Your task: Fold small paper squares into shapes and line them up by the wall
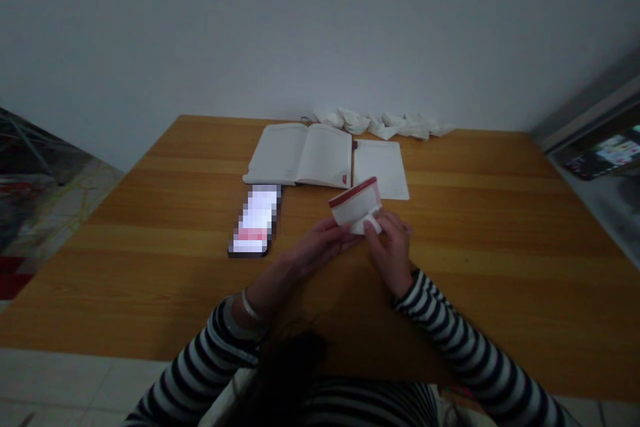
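Above the middle of the table, both my hands hold a small white packet with a dark red band [356,203] along its top edge. The packet is tilted and looks partly folded or opened. My left hand [327,240] supports it from below and the left, with the fingertips hidden behind it. At its lower right, my right hand [393,243] is closed, thumb and fingers pinching a white flap or piece there. I cannot make out whether that piece is part of the packet or something inside it.
An open notebook [303,153] lies beyond my hands, with a white sheet [380,167] beside it. Crumpled white tissues [385,123] line the table's back edge by the wall. A phone with a lit, blurred screen [255,220] lies left of my hands on the wooden table [500,247].
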Available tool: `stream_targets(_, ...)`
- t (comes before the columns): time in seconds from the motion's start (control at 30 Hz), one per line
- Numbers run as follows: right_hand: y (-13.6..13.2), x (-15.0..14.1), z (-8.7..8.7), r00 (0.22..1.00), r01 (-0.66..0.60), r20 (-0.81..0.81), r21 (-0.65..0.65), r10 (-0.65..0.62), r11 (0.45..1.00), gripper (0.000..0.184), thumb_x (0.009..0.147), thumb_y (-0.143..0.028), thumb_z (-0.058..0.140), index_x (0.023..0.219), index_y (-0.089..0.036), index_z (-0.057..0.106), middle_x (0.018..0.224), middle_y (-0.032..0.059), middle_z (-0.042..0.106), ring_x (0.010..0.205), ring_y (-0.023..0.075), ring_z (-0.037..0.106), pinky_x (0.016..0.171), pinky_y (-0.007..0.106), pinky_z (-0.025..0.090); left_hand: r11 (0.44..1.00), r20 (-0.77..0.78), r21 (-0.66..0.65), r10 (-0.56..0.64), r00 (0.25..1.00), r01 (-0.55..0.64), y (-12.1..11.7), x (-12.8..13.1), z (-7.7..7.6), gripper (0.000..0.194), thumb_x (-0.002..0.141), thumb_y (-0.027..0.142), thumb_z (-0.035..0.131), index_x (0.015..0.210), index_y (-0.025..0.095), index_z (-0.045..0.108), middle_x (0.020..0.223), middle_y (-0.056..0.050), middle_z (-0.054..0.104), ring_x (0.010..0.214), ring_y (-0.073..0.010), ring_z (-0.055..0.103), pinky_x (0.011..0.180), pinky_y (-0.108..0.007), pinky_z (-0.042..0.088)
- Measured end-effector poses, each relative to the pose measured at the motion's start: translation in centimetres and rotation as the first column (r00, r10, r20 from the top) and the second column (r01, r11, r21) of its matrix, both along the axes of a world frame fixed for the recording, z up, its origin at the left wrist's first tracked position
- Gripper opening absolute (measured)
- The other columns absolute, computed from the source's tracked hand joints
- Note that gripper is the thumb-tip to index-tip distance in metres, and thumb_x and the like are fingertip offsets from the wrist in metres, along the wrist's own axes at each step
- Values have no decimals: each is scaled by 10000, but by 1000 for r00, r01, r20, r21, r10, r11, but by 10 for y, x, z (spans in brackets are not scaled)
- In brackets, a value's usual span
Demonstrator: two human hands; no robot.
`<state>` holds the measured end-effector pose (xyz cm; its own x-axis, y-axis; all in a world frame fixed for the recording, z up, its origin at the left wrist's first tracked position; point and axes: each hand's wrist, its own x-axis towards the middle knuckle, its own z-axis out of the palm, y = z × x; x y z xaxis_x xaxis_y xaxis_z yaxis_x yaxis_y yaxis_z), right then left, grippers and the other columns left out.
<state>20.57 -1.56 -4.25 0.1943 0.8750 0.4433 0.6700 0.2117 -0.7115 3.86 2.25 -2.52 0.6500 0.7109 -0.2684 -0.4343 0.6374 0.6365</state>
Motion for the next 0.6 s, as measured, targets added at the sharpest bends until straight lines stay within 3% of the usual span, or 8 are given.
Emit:
stream_targets(0.1, 0, -1, 0, 1000, 15, 1, -14, -15, 1000, 203, 943, -277, 567, 762, -202, 623, 844, 27, 664, 847, 213, 587, 815, 369, 339, 1000, -23, 24, -5, 1000, 5, -1, 2, -3, 317, 822, 135, 761, 1133, 89, 717, 1220, -147, 718, 1133, -213, 677, 1141, -351, 417)
stream_targets(0.23, 0, -4, 2, 998, 56, 7, -24, -55, 998, 245, 932, -288, 589, 702, -203, 599, 819, 18, 659, 842, 214, 588, 831, 382, 334, 999, -48, -18, 43, 998, -44, -2, 5, -7, 298, 863, 146, 722, 1155, 89, 706, 1226, -150, 715, 1111, -215, 691, 1101, -339, 460)
stream_targets(0.4, 3, -1, 2, 984, 169, -65, 68, -165, 983, 232, 856, -302, 688, 664, -210, 593, 946, 40, 649, 943, 235, 575, 902, 420, 371, 996, -45, -42, 74, 996, -76, -2, 6, -6, 275, 891, 105, 665, 1163, 78, 697, 1219, -156, 719, 1096, -211, 701, 1083, -332, 484)
stream_targets(0.5, 7, 2, -4, 967, 215, -165, 120, -194, 969, 202, 813, -309, 719, 671, -213, 611, 1119, 71, 609, 1084, 261, 541, 967, 459, 390, 995, -30, -30, 98, 995, -99, -2, 6, -4, 297, 883, 101, 674, 1179, 85, 691, 1245, -149, 711, 1144, -221, 683, 1110, -338, 464)
stream_targets(0.6, 11, 3, -10, 929, 133, -358, 92, -92, 987, 219, 827, -309, 698, 661, -210, 595, 1033, 60, 611, 972, 221, 586, 870, 396, 468, 994, -27, -14, 111, 993, -112, -1, 7, -6, 318, 867, 117, 701, 1184, 93, 687, 1275, -147, 697, 1204, -242, 652, 1141, -353, 436)
